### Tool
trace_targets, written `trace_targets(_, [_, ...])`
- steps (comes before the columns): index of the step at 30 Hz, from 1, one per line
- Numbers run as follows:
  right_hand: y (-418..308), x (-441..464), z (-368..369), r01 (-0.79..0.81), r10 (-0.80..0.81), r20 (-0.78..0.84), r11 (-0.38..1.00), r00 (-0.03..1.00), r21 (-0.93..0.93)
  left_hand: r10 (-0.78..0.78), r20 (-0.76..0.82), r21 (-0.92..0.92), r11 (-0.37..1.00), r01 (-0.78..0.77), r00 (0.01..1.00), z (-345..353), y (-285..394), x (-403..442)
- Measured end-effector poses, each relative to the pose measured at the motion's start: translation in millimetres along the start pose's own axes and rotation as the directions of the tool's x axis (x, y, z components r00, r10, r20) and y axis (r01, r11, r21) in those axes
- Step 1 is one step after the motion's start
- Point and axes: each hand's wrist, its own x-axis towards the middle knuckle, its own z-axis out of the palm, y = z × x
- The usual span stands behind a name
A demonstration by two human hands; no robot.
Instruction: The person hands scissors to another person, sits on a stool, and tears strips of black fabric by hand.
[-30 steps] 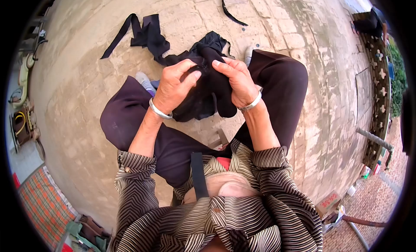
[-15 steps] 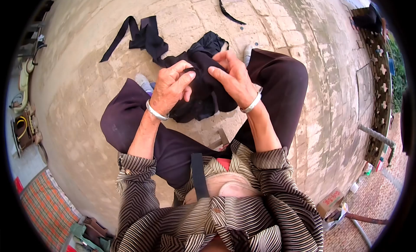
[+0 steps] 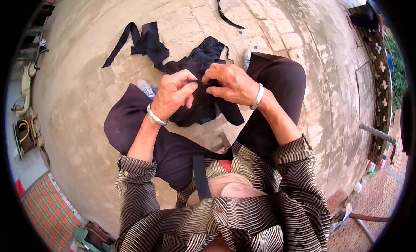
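Note:
Black cloth hangs between my knees and spreads onto the ground in front of me. My left hand is closed in a pinch on an edge of this cloth. Close beside it, my right hand has its thumb and fingers bent around another part of the cloth. A small gap separates the two hands' fingertips. Beyond them a bunched dark piece lies on the ground, and a long black strip stretches out to the left. Whether these pieces are all joined is hard to see.
A separate black strip lies farther off on the stone paving. Shoes and other items line the left side, near a plaid cloth. At right stand a low patterned wall and a grey pole.
My right hand has moved in toward the left one and turned palm down, its fingers closing on the cloth. My left hand has hardly moved and keeps its pinch.

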Motion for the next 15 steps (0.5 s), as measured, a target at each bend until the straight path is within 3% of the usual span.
trace_targets(2, [2, 1, -2, 0.020, -0.019, 0.022, 0.997, 1.000, -0.074, -0.029, -0.008, -0.034, 0.999, 0.029, 1.000, -2, 3, 2])
trace_targets(5, [0, 2, 1, 0.060, -0.055, 0.047, 0.991, 0.997, -0.121, -0.069, 0.100, 0.075, 0.995, 0.062, 0.993, -6, 14, 6])
trace_targets(7, [-3, 5, 3, 0.123, -0.118, 0.049, 0.983, 0.992, -0.133, 0.096, 0.193, 0.363, 0.918, -0.162, 0.977, -9, 16, 9])
trace_targets(8, [-6, 7, 2, 0.154, -0.148, 0.055, 0.976, 0.988, -0.155, 0.286, 0.261, 0.522, 0.762, -0.383, 0.922, -9, 19, 12])
trace_targets(9, [-12, 9, -2, 0.153, -0.143, 0.067, 0.973, 0.987, -0.172, 0.273, 0.294, 0.664, 0.631, -0.401, 0.916, -9, 17, 12])
trace_targets(11, [-17, 12, -8, 0.169, -0.150, 0.102, 0.963, 0.983, -0.212, 0.258, 0.335, 0.713, 0.560, -0.423, 0.906, -9, 13, 12])
trace_targets(15, [-12, 15, -3, 0.197, -0.166, 0.122, 0.929, 0.978, -0.314, 0.143, 0.327, 0.711, 0.613, -0.343, 0.934, -6, 15, 10])
